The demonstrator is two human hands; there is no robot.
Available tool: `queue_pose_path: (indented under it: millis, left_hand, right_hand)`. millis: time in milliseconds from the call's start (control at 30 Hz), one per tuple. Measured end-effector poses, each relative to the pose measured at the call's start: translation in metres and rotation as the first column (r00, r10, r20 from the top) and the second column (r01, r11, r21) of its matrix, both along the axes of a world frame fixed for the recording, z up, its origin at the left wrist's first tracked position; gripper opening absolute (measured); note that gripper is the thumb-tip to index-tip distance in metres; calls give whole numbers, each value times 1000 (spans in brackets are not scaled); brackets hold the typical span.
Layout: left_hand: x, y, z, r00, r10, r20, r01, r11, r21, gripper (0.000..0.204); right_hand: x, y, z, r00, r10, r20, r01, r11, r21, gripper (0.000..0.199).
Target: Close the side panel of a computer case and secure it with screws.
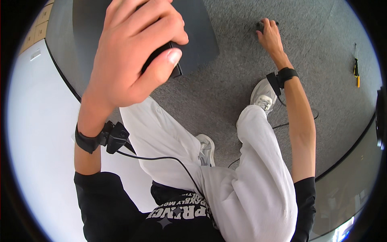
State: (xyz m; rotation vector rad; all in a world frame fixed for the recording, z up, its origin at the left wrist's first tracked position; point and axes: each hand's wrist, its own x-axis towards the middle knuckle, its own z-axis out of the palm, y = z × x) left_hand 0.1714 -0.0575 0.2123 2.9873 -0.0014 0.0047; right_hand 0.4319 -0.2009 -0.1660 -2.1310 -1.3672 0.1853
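My left hand is raised close to the view, its fingers and thumb closed round a black, straight-edged thing. Most of that thing is hidden by the hand, so its kind does not show. Behind it spreads a large dark grey panel with a rounded corner; whether the two are joined I cannot tell. Farther off, to the right, my right hand reaches down to the grey carpet. Its fingers curl over a small dark object, largely covered by them.
A screwdriver with a black and yellow handle lies on the carpet at the far right. A white surface fills the left side, with cardboard boxes beyond it. Black cables run from both wrist straps.
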Motion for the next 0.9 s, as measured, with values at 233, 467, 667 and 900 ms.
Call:
queue_pose_path:
  millis: [233,467,667,900]
  left_hand:
    - [6,-24,9,982,176,-65,-177,984,-6,13]
    - [-3,0,-15,983,-57,175,91,977,-194,13]
    - [2,-23,2,972,70,224,-63,997,-35,12]
    - [-11,-26,2,981,40,189,-34,999,-34,17]
  right_hand:
    - [-6,10,-7,989,71,133,-66,997,-43,26]
    - [-36,11,19,994,30,-107,-24,998,58,18]
    - [-67,-28,187,954,225,-197,-171,952,255,16]
    - [-97,-70,294,872,444,-208,-374,877,301,21]
